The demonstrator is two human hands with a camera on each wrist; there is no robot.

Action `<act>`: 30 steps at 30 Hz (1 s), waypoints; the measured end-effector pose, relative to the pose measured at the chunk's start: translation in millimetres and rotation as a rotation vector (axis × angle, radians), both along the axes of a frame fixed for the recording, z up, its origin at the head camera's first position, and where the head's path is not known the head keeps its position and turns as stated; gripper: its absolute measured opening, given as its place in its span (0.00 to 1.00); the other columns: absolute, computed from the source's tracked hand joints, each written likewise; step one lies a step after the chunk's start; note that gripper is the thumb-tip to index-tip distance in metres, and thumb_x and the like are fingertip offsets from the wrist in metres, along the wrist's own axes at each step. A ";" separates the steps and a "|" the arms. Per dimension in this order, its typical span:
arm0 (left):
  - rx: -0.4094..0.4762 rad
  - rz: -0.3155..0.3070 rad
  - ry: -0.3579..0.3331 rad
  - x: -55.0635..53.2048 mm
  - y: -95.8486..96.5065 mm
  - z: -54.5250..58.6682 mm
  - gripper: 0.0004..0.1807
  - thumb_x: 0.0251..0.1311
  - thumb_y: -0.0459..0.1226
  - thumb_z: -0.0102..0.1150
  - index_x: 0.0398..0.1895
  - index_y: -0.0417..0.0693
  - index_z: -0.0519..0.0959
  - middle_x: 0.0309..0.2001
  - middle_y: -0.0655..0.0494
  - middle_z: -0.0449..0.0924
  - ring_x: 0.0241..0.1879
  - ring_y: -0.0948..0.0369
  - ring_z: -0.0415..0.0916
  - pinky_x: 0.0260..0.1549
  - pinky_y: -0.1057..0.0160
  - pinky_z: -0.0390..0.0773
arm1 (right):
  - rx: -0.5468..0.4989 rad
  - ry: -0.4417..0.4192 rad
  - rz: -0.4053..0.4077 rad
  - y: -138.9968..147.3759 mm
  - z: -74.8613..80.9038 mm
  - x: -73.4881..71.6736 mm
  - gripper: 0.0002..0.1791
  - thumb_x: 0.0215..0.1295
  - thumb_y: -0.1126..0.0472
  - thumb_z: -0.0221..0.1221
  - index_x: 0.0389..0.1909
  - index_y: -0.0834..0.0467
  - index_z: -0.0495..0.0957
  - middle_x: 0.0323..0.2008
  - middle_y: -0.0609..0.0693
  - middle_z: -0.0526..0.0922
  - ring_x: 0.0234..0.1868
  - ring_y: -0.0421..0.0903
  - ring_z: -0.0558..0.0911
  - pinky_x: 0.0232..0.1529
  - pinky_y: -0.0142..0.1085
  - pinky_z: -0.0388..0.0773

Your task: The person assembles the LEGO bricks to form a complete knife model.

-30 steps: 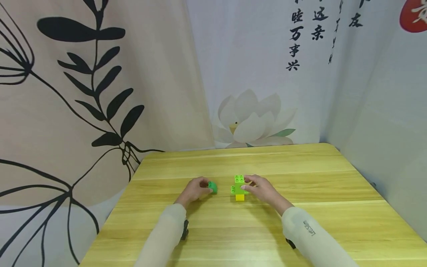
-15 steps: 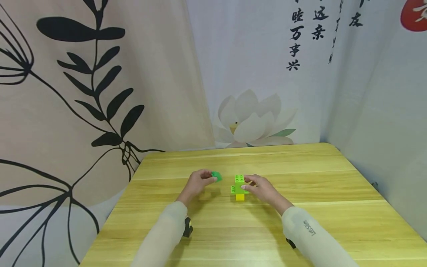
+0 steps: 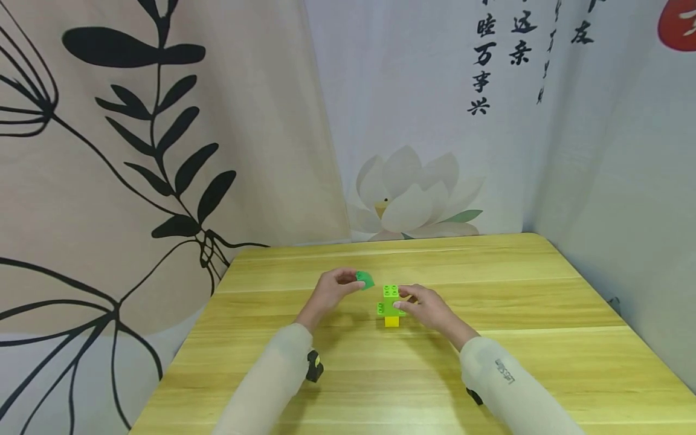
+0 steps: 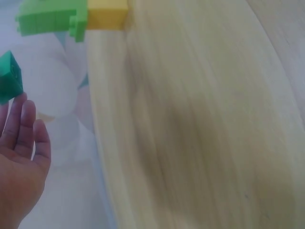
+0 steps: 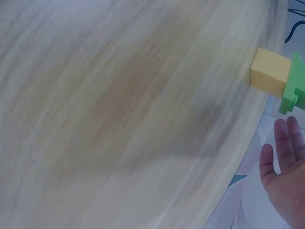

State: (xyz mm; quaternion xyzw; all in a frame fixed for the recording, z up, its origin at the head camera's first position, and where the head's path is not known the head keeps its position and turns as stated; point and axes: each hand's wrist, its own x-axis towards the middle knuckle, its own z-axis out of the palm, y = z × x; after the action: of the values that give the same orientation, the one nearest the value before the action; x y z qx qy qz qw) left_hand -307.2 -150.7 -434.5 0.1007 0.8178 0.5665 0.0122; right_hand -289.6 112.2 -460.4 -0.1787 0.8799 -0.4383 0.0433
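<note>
A small stack of toy building bricks stands on the table, light green above and a yellow brick at its base. My right hand holds the upper light green part from the right side with thumb and fingers. To the stack's upper left, my left hand pinches a darker green brick with a sloped or curved side. That brick is in the air, apart from the stack. In the left wrist view the green brick sits at the fingertips, partly cut off by the frame edge.
The wooden table carries the stack near its middle. Behind it hangs a printed cloth with leaves, a lotus and writing. A black device is worn at the left wrist, another at the right.
My left hand has lifted the green brick off the table, moving it up and right toward the stack and tilting it. The right hand and the stack have stayed in place.
</note>
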 end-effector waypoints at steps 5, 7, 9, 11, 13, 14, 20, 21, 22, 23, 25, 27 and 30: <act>-0.014 -0.044 0.036 -0.4 14.3 8.0 0.19 0.61 0.44 0.69 0.51 0.46 0.82 0.43 0.55 0.82 0.44 0.57 0.77 0.46 0.58 0.78 | -0.016 -0.004 0.002 0.1 -0.2 -1.4 0.28 0.69 0.51 0.62 0.65 0.59 0.74 0.55 0.52 0.79 0.48 0.47 0.78 0.43 0.39 0.80; -0.022 -0.050 0.035 0.1 19.8 10.9 0.18 0.61 0.44 0.69 0.51 0.47 0.82 0.43 0.56 0.82 0.44 0.57 0.77 0.45 0.59 0.78 | -0.022 -0.004 0.007 0.2 0.1 -1.5 0.27 0.69 0.51 0.62 0.65 0.59 0.74 0.55 0.52 0.79 0.47 0.47 0.78 0.42 0.39 0.81; -0.025 -0.051 0.031 1.1 24.6 13.4 0.18 0.60 0.44 0.69 0.51 0.48 0.82 0.42 0.56 0.82 0.44 0.57 0.76 0.45 0.59 0.78 | -0.025 -0.003 0.011 0.4 0.3 -1.4 0.26 0.69 0.52 0.62 0.64 0.58 0.75 0.55 0.52 0.78 0.47 0.47 0.78 0.42 0.39 0.81; -0.031 -0.055 0.032 1.7 28.6 14.4 0.17 0.61 0.44 0.69 0.50 0.48 0.82 0.42 0.56 0.82 0.44 0.57 0.76 0.44 0.59 0.78 | -0.026 -0.007 0.013 0.2 0.5 -0.8 0.25 0.69 0.52 0.62 0.64 0.57 0.76 0.56 0.52 0.78 0.46 0.48 0.78 0.41 0.39 0.81; -0.035 -0.061 0.036 2.3 31.6 15.0 0.17 0.61 0.44 0.69 0.50 0.49 0.82 0.42 0.57 0.82 0.44 0.57 0.76 0.44 0.58 0.78 | -0.027 -0.010 0.012 0.2 0.8 -0.3 0.24 0.69 0.52 0.62 0.63 0.56 0.76 0.56 0.51 0.78 0.46 0.47 0.78 0.42 0.39 0.81; -0.039 -0.064 0.041 2.3 32.8 15.0 0.16 0.61 0.44 0.69 0.49 0.50 0.82 0.41 0.57 0.82 0.44 0.57 0.76 0.43 0.58 0.78 | -0.026 -0.012 0.011 0.0 0.8 -0.2 0.24 0.69 0.52 0.62 0.63 0.55 0.77 0.56 0.51 0.78 0.46 0.47 0.78 0.42 0.39 0.81; -0.068 -0.084 0.055 2.6 37.3 14.8 0.16 0.59 0.46 0.70 0.48 0.51 0.83 0.40 0.58 0.82 0.43 0.57 0.76 0.42 0.58 0.77 | -0.019 -0.013 0.014 0.3 1.1 -0.7 0.22 0.69 0.51 0.62 0.61 0.54 0.78 0.56 0.51 0.78 0.47 0.48 0.78 0.43 0.39 0.81; -0.074 -0.089 0.056 3.1 37.9 15.0 0.16 0.59 0.46 0.70 0.48 0.51 0.83 0.40 0.58 0.82 0.43 0.57 0.76 0.42 0.58 0.77 | -0.018 -0.013 0.015 0.4 1.3 -0.8 0.22 0.70 0.51 0.61 0.61 0.54 0.78 0.56 0.51 0.78 0.47 0.48 0.78 0.43 0.40 0.81; -0.083 -0.092 0.055 3.5 38.5 15.3 0.16 0.59 0.46 0.70 0.48 0.51 0.82 0.40 0.58 0.82 0.43 0.58 0.76 0.42 0.58 0.77 | -0.018 -0.015 0.014 0.5 1.3 -0.8 0.23 0.70 0.51 0.61 0.62 0.54 0.78 0.56 0.51 0.78 0.48 0.48 0.78 0.43 0.40 0.81; -0.090 -0.096 0.055 3.9 39.1 15.3 0.16 0.59 0.46 0.70 0.48 0.52 0.83 0.40 0.58 0.82 0.43 0.58 0.76 0.42 0.58 0.77 | -0.017 -0.016 0.013 0.8 1.2 -1.0 0.23 0.70 0.51 0.61 0.62 0.54 0.78 0.56 0.51 0.78 0.48 0.48 0.78 0.43 0.40 0.81; -0.100 -0.105 0.055 5.0 40.1 15.7 0.16 0.60 0.45 0.70 0.48 0.52 0.83 0.40 0.58 0.82 0.43 0.58 0.76 0.41 0.59 0.78 | -0.016 -0.021 0.010 1.2 1.0 -1.1 0.24 0.70 0.50 0.61 0.62 0.55 0.77 0.56 0.51 0.78 0.48 0.48 0.78 0.44 0.41 0.81; -0.109 -0.111 0.054 5.6 41.2 15.5 0.16 0.60 0.45 0.70 0.48 0.52 0.83 0.40 0.59 0.82 0.43 0.58 0.76 0.41 0.59 0.78 | -0.016 -0.026 0.008 1.2 0.9 -1.1 0.24 0.70 0.49 0.61 0.63 0.55 0.77 0.57 0.51 0.78 0.48 0.47 0.77 0.44 0.41 0.80; -0.118 -0.115 0.054 6.4 42.5 15.4 0.15 0.60 0.44 0.70 0.48 0.52 0.83 0.40 0.60 0.82 0.43 0.59 0.76 0.40 0.59 0.78 | -0.016 -0.027 0.006 1.4 1.2 -0.6 0.25 0.70 0.49 0.61 0.63 0.55 0.76 0.58 0.52 0.77 0.48 0.47 0.77 0.45 0.42 0.80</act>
State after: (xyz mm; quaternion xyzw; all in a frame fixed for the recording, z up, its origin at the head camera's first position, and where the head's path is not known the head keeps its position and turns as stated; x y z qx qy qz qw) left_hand -300.8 -108.2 -419.1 0.1620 0.8426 0.5127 0.0284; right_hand -290.3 113.6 -459.2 -0.1757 0.8751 -0.4475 0.0551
